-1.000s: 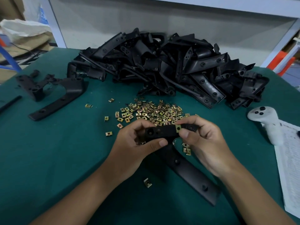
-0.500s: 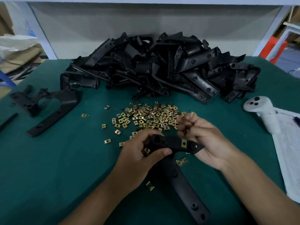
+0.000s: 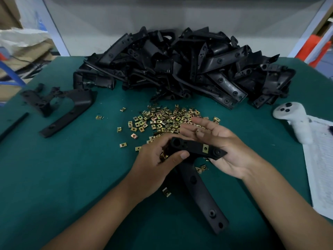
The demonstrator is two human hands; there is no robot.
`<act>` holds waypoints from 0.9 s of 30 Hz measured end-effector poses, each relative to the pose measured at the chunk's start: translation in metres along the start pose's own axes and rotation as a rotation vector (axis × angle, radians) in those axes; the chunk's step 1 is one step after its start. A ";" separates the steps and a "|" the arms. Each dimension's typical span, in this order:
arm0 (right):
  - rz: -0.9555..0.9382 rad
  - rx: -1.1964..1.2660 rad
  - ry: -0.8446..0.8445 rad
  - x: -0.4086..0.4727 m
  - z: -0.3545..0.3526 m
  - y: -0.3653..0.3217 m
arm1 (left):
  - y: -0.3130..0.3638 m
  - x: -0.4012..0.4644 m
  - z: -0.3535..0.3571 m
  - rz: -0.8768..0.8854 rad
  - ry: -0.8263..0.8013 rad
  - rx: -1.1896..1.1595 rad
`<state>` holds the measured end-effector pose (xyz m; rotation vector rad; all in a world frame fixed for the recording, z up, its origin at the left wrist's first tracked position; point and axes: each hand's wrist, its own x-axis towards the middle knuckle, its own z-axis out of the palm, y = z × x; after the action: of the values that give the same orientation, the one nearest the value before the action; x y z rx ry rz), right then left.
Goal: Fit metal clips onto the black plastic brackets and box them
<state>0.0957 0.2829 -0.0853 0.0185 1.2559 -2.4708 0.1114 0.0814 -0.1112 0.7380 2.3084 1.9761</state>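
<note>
A: Head cam – L hand [image 3: 155, 166] grips the black bracket [image 3: 195, 147] at its holed end, thumb on top, a few loose clips tucked under the fingers.

B: R hand [image 3: 222, 148]?

A: Palm up, fingers spread & relaxed, under the bracket's pointed end. One fitted clip [image 3: 205, 148] on it.

B: Beyond that?

A: Clip pile [image 3: 167, 120] mid-tabletop just past the hands, bracket heap [image 3: 180, 67] at far edge. White controller [image 3: 295, 120] by right edge, on paper [image 3: 322, 159].

black bracket [image 3: 194, 147], brassy, maybe gold clips [image 3: 167, 120], green table [image 3: 63, 168]
</note>
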 end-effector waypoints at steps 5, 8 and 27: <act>-0.013 -0.076 0.016 -0.002 0.001 -0.002 | 0.000 0.002 -0.001 0.004 -0.070 -0.055; -0.018 -0.087 0.024 -0.002 0.000 -0.002 | -0.001 0.001 -0.002 -0.036 -0.062 -0.113; -0.010 -0.349 0.033 -0.007 0.007 -0.004 | 0.000 0.004 -0.005 -0.013 0.003 -0.141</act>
<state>0.1019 0.2811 -0.0768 -0.0385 1.6865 -2.2333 0.1062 0.0779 -0.1091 0.7077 2.1413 2.1091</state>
